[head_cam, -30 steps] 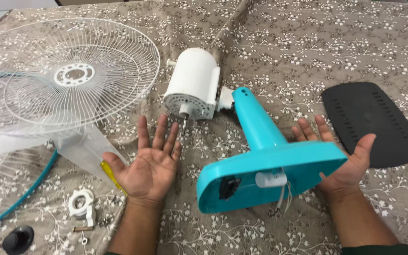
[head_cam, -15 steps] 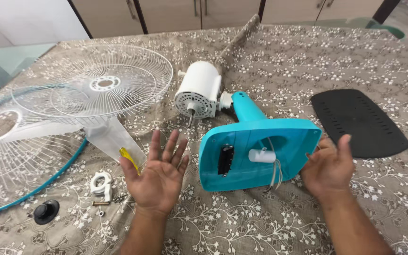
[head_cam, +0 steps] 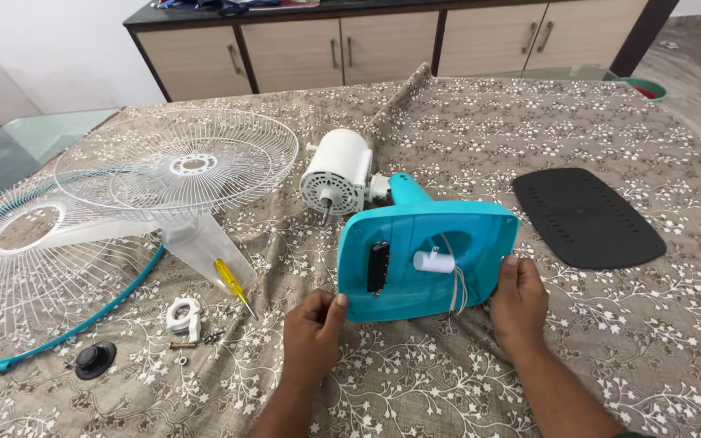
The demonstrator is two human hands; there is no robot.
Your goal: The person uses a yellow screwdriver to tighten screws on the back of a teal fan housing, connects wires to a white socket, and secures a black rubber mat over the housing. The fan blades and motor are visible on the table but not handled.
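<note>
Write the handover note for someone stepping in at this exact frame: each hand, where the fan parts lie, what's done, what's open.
Left hand: grips the lower left edge of the teal fan base, tipped on edge with its open underside toward the camera.
Right hand: grips the base's lower right edge.
Parts: white motor lies behind the base, attached at its neck; black bottom cover lies apart to the right; two wire guards, clear blade, yellow screwdriver, white clamp and black knob lie to the left.
Done: fan disassembled, cover off.
Left: cover, blade and guards remain unfitted.
</note>
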